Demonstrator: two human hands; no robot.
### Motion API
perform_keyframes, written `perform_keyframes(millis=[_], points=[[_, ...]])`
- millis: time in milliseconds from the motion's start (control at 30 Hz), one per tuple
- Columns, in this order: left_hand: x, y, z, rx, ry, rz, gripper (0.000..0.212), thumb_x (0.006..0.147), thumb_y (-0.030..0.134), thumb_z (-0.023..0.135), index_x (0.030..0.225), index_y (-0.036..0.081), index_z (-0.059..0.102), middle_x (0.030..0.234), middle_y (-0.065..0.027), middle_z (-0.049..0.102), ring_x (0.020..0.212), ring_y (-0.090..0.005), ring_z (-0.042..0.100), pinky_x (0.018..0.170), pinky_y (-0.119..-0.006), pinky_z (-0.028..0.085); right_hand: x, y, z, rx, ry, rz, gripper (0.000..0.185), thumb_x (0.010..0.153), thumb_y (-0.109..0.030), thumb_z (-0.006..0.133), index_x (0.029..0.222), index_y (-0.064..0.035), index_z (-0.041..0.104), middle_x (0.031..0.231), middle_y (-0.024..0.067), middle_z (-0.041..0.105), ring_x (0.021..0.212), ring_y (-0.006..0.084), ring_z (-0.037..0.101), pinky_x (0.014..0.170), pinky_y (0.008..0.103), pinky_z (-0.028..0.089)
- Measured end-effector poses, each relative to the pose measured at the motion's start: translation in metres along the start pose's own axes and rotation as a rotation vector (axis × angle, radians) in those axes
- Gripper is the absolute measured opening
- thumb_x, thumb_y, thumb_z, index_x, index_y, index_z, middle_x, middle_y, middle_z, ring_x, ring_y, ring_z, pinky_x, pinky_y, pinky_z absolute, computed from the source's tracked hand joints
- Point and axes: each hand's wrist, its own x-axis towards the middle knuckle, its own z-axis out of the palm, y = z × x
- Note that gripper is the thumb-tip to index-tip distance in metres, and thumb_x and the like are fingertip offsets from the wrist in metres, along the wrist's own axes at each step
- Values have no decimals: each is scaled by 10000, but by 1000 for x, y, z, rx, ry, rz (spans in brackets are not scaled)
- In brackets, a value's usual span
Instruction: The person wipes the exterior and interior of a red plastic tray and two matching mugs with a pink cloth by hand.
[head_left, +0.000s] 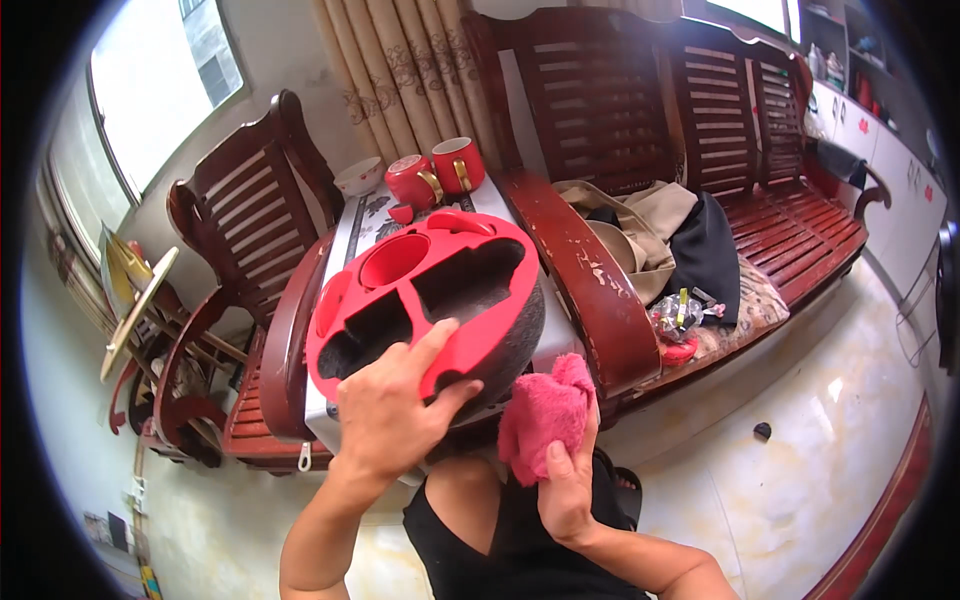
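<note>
A red and black compartment tray (480, 341) rests on the small table, its red face up and tilted towards me. It has dark recesses, a round red cup well (395, 261) and red curved handle-like parts along its far side. My left hand (397, 405) grips its near rim, index finger lying on the red face and thumb by a notch. What its other fingers touch is hidden. Just right of the tray, my right hand (566, 480) holds a bunched pink fluffy cloth (547, 420), apart from the tray's face.
Behind the tray on the table (330, 281) stand two red mugs (457, 166) with gold handles and a white bowl (360, 176). Wooden armchair (251, 225) left, wooden bench (600, 97) right. Clothes (645, 225) and a clear plastic bundle (677, 315) lie on the bench.
</note>
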Motion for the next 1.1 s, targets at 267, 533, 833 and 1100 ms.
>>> perform_keyframes(millis=[267, 533, 833, 1100], points=[[-13, -31, -43, -245, -69, 35, 587, 686, 167, 847, 1231, 88, 646, 936, -110, 691, 837, -265, 672, 770, -348, 523, 80, -6, 34, -632, -64, -572, 408, 878, -58, 636, 1283, -40, 581, 1330, 186, 498, 1194, 366, 481, 1011, 419, 392], [-33, -68, -83, -701, -41, -144, 609, 668, 11, 709, 1256, -74, 575, 1121, -85, 650, 1017, -142, 606, 952, -279, 457, 145, -26, 16, 464, 108, 174, 413, 1062, -195, 390, 1460, -84, 371, 1285, 102, 558, 988, 214, 635, 876, 320, 556], [-23, -92, -95, -815, 35, -138, 834, 785, 459, 818, 1329, -90, 507, 1212, -109, 644, 1116, -167, 605, 984, -302, 452, 174, 20, 106, 473, 70, 75, 484, 995, -136, 465, 1455, -31, 358, 1322, 134, 521, 1179, 228, 534, 1042, 352, 405], [-27, -127, -116, -941, 191, -138, 513, 988, 356, 547, 1383, 38, 467, 1327, -107, 576, 1192, -230, 567, 1030, -372, 439, 41, 46, 159, 105, -447, -238, 574, 787, 83, 480, 1350, -30, 467, 1374, 217, 417, 1321, 373, 426, 1126, 381, 327]])
